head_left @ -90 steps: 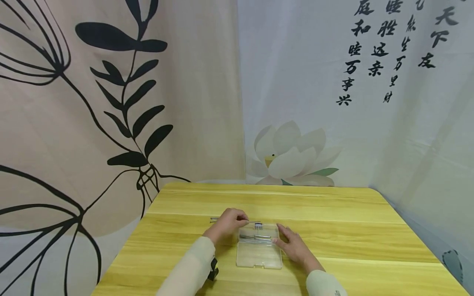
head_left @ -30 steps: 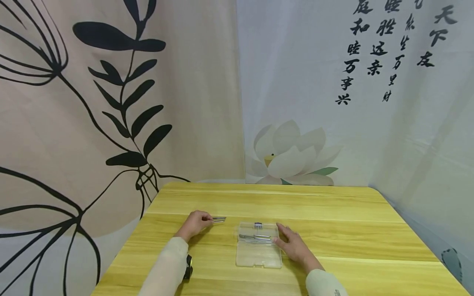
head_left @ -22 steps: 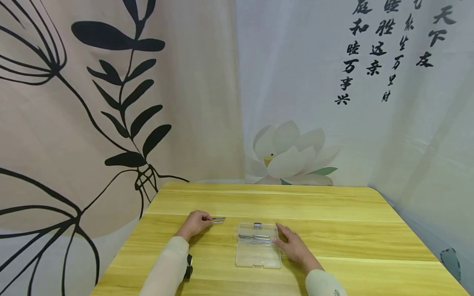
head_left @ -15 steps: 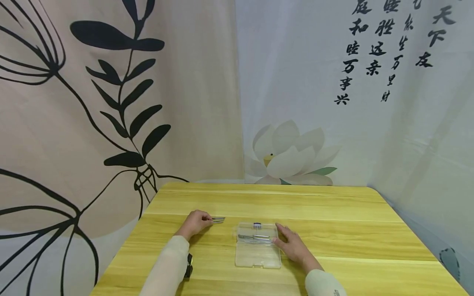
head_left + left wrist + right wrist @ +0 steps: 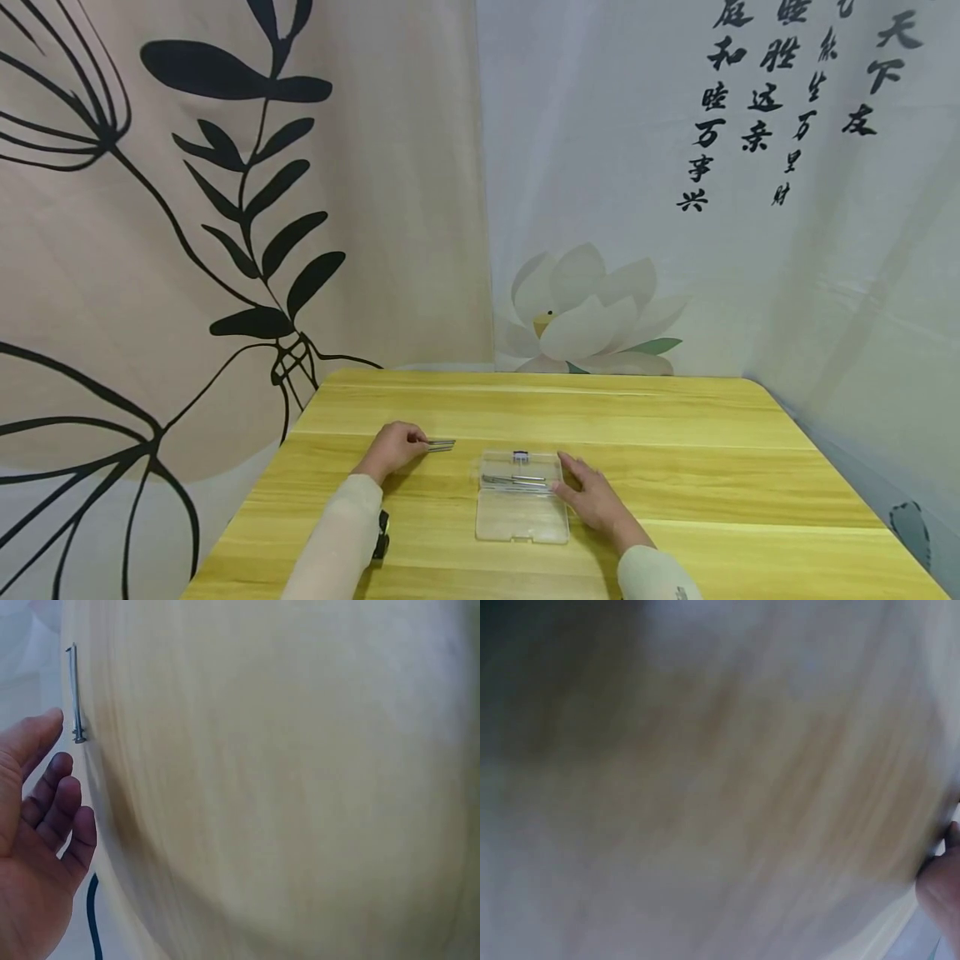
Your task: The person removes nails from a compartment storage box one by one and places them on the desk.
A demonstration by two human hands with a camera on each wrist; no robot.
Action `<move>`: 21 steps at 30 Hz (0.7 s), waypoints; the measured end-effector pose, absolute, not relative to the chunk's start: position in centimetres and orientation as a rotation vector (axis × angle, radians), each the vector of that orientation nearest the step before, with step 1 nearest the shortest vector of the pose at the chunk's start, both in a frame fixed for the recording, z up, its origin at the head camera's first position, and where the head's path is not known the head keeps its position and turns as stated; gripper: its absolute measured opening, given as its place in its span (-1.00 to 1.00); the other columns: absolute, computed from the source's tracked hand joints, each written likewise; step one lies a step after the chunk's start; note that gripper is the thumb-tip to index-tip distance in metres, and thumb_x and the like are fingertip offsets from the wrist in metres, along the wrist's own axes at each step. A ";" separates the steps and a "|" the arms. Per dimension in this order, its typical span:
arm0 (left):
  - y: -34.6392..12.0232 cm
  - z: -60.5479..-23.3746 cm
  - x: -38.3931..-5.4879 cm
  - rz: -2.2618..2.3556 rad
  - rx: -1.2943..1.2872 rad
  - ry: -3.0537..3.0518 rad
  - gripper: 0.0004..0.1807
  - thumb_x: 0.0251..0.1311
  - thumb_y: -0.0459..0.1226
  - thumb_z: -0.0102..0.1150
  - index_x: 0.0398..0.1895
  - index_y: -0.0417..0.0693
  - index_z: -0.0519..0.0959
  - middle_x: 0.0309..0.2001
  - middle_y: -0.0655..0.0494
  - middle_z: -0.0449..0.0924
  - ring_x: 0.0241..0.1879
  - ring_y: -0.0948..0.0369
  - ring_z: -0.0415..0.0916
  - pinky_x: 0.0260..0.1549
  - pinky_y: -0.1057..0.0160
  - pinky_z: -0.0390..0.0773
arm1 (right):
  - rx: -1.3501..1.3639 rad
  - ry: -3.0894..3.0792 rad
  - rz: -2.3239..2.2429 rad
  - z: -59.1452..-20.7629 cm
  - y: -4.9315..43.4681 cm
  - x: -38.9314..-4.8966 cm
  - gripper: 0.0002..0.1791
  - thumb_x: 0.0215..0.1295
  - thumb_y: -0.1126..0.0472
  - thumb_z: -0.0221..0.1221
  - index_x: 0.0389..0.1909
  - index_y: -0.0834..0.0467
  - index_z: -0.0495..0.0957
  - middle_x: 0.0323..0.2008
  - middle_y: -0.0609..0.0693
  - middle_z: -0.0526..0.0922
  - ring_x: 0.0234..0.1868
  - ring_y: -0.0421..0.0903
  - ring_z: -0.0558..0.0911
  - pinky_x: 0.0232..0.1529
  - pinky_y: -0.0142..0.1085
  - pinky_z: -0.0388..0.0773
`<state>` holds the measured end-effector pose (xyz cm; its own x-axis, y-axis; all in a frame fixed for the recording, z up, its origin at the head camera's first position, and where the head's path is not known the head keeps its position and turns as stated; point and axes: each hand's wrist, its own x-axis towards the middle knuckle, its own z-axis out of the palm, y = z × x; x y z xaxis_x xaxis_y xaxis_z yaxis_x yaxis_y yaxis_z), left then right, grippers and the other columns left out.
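Note:
Several thin metal nails (image 5: pixel 441 446) lie side by side on the table, left of the box. One nail's flat head shows in the left wrist view, just beyond the fingertips. My left hand (image 5: pixel 392 450) is at their left end, thumb and fingers parted and apart from the nails (image 5: pixel 76 697). A clear plastic box (image 5: pixel 522 521) lies with its lid unfolded, and silver rods like nails (image 5: pixel 516 481) rest in its far half. My right hand (image 5: pixel 596 496) holds the box's right edge, thumb near the hinge and fingers at the far corner. The right wrist view is mostly blurred tabletop.
A small blue-and-white piece (image 5: pixel 521 457) sits at the box's far edge. The wooden table (image 5: pixel 675 442) extends to both sides. Behind it hangs a printed curtain (image 5: pixel 405 208) with leaves, a lotus and writing. A black band (image 5: pixel 382 535) is on the left wrist.
Three seconds ago my left hand was over the box's far half; it moved left to the nails. Just now it shifted slightly away from me. The right hand stays at the box.

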<state>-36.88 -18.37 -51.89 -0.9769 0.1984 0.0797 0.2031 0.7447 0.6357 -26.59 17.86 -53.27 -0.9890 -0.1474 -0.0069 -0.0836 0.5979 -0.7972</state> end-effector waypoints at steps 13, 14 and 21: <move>-17.6 -50.7 -36.8 -1.137 -0.358 -2.916 -0.91 0.29 -0.32 0.28 -0.23 -0.14 0.73 -0.28 0.13 0.65 -0.29 0.19 0.54 -0.25 0.11 0.56 | -0.209 2.742 -1.367 -53.3 17.9 -26.6 -0.32 0.46 0.04 0.14 0.50 0.17 0.20 0.42 0.26 0.26 0.50 0.30 -0.01 0.41 0.22 -0.30; -17.5 -50.6 -36.7 -1.143 -0.375 -2.909 -0.90 0.29 -0.33 0.28 -0.22 -0.15 0.73 -0.27 0.12 0.66 -0.27 0.19 0.55 -0.24 0.10 0.57 | -0.210 2.743 -1.366 -53.3 17.9 -26.6 -0.32 0.46 0.04 0.14 0.50 0.17 0.20 0.42 0.26 0.27 0.50 0.29 -0.01 0.41 0.21 -0.31; -16.6 -50.1 -37.1 -1.213 -0.427 -2.880 -0.86 0.31 -0.30 0.26 -0.14 -0.15 0.72 -0.22 0.15 0.65 -0.20 0.17 0.57 -0.16 0.05 0.57 | -0.210 2.746 -1.361 -53.2 17.9 -26.6 -0.31 0.46 0.03 0.14 0.50 0.17 0.19 0.42 0.26 0.26 0.49 0.32 -0.02 0.40 0.25 -0.30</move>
